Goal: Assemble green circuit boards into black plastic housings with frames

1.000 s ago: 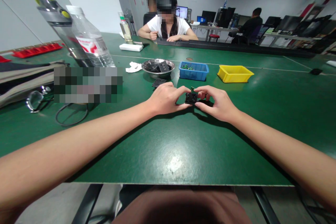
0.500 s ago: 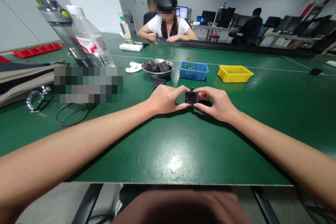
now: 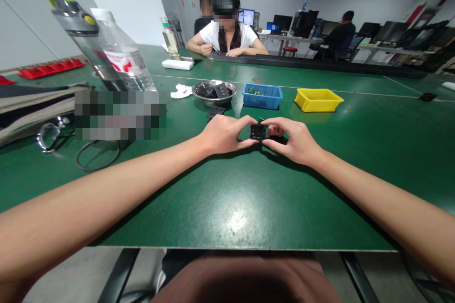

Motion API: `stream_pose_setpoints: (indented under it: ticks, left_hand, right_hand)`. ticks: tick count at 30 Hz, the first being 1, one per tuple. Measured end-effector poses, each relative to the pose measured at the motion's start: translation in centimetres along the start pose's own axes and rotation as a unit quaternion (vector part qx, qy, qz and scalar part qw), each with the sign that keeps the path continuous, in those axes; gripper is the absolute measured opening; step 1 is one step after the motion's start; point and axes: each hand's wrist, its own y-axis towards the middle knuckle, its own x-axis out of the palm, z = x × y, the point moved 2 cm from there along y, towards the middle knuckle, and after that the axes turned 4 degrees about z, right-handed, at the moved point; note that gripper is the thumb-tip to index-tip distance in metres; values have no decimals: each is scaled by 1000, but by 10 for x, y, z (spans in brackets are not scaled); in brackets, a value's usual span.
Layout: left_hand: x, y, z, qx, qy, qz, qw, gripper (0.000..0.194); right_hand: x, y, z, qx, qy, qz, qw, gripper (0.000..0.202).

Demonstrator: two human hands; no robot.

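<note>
Between my two hands, just above the green table (image 3: 227, 189), is a small black plastic housing (image 3: 258, 131). A thin green piece (image 3: 261, 120), which looks like a small circuit board, shows at its top edge. My left hand (image 3: 227, 133) pinches the housing's left side between thumb and forefinger. From the right, my right hand (image 3: 293, 139) has its thumb at the lower corner and its fingers at the upper one. How the green piece sits in the housing is too small to tell. A flat black part (image 3: 215, 112) lies behind my left hand.
Beyond my hands stand a metal bowl (image 3: 215, 101) of black parts, a blue bin (image 3: 262, 100) with small green pieces, and a yellow bin (image 3: 318, 100). Bottles (image 3: 124, 59), glasses (image 3: 48, 136) and crumpled tissue (image 3: 180, 91) are to the left. Another person (image 3: 229, 33) sits opposite.
The black housing has tilted very slightly between my fingers. Both hands keep the same place and grip.
</note>
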Motion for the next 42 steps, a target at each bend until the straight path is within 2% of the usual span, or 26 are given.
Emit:
stream_pose_setpoints:
  ticks: [9,14,19,29,36,42]
  left_hand:
    - [1,1,-13,-59,4,-31,998,40]
    - [1,1,-11,-71,8,-59,996,41]
    - [2,2,-10,-78,8,-82,994,41]
    - [1,2,-10,-87,-8,-106,991,42]
    - [1,3,-10,-89,-7,-117,989,42]
    - [1,3,-11,-95,-7,-132,987,43]
  right_hand:
    - [-10,3,17,39,-70,87,993,36]
    - [-10,5,32,47,-111,33,992,31]
    - [-3,4,36,46,-101,-36,993,34]
    - [4,0,40,30,-90,-107,990,39]
    - [4,3,39,0,-52,-106,993,35]
    - [5,4,38,0,-15,-75,997,30]
